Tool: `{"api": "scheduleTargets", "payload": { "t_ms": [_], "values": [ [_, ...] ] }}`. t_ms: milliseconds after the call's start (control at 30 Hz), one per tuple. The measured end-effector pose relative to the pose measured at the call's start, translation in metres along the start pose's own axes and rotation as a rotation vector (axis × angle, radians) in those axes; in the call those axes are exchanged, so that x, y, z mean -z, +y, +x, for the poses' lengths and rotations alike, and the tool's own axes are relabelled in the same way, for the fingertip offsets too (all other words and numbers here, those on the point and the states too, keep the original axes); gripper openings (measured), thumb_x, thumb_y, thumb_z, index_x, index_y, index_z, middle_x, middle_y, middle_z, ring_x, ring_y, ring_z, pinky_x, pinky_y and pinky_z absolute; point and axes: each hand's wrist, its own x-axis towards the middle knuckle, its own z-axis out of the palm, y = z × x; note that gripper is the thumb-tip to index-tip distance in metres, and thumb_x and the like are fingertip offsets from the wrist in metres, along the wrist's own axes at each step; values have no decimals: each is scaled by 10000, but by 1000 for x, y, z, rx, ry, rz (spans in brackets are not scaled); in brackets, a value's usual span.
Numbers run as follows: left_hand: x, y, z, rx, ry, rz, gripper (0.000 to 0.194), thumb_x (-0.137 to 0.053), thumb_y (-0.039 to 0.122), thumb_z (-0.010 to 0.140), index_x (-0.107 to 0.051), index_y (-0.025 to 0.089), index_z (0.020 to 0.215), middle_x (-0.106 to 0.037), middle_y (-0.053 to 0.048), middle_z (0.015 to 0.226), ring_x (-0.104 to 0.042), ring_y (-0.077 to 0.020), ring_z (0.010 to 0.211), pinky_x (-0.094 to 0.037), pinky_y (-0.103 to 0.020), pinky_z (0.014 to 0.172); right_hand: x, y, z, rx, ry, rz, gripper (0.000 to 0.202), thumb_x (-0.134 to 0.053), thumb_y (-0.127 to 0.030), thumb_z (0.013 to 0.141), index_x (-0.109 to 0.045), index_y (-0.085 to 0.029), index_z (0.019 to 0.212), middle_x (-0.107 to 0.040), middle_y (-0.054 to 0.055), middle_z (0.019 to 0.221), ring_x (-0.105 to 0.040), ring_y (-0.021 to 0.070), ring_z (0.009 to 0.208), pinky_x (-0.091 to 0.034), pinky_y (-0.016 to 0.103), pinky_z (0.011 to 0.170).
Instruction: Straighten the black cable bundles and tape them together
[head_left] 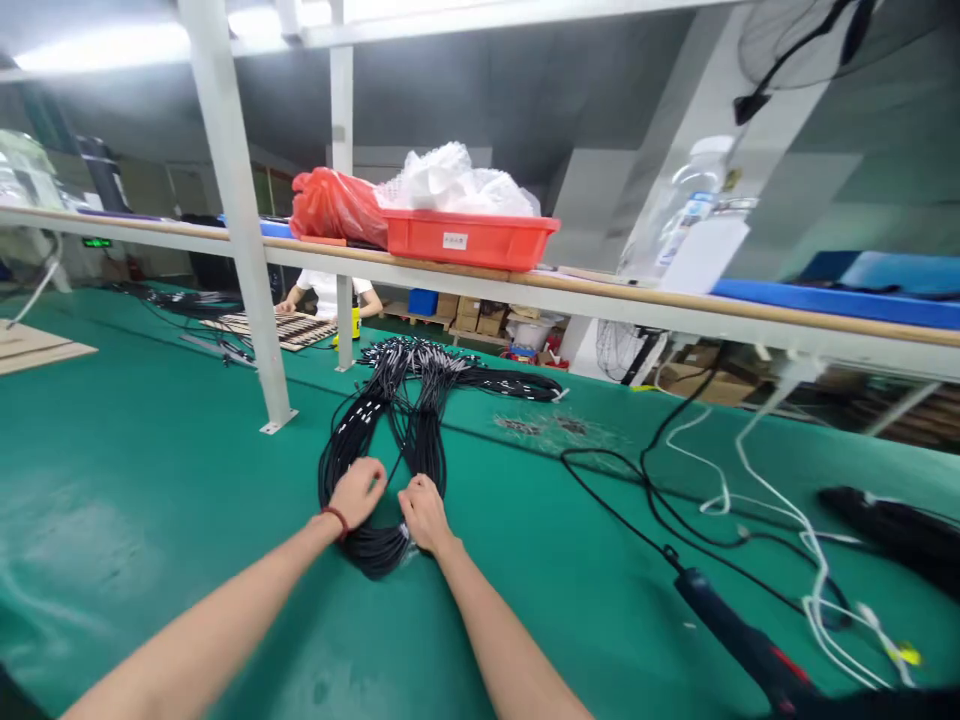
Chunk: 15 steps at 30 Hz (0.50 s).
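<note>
A long looped bundle of thin black cables (390, 420) lies on the green table (150, 480), running from a fanned far end with white-tagged tips to a bend close to me. My left hand (358, 492) grips the left side of that near bend, a red band on its wrist. My right hand (424, 512) presses on the right side of the same bend, fingers curled onto the cables. The two hands sit a few centimetres apart.
A white post (240, 220) stands on the table left of the bundle. Overhead runs a shelf with a red tray (469, 238) and a red bag (334, 205). Loose black and white wires (750, 500) and a dark handled tool (739, 630) lie right. A person (326, 292) works beyond.
</note>
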Motion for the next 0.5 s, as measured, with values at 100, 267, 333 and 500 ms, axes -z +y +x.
{"api": "scheduleTargets", "payload": {
  "t_ms": [100,267,333,500],
  "values": [
    [-14,40,-38,-163,-57,-15,279,-451,370,967,-610,142,945,-639,-48,944,-606,-188,929,-479,-401,887,3,-5,-4,-37,-36,-85,183,-574,-322,958,-629,-149,978,-627,51,1022,-602,186,941,-498,398,871],
    [-9,55,-85,-261,-117,31,309,-532,455,846,-612,159,890,-633,-105,959,-585,-262,939,-470,-417,877,14,-25,-27,-114,-24,-205,210,-584,-326,953,-620,-141,1044,-618,63,1072,-599,205,984,-499,423,886],
    [-2,57,-106,-274,-121,46,314,-581,424,789,-617,153,944,-633,-120,1019,-575,-284,992,-461,-430,914,19,-38,-45,-125,-14,-228,190,-584,-320,952,-627,-138,989,-623,53,1031,-595,203,982,-485,425,894],
    [4,60,-187,-299,-133,52,602,-713,465,632,-603,136,1124,-616,-152,1203,-553,-325,1126,-420,-450,1034,23,-85,-113,-88,15,-199,323,-441,-159,965,-636,-162,707,-633,64,796,-547,205,938,-414,382,909]
  ]
}}
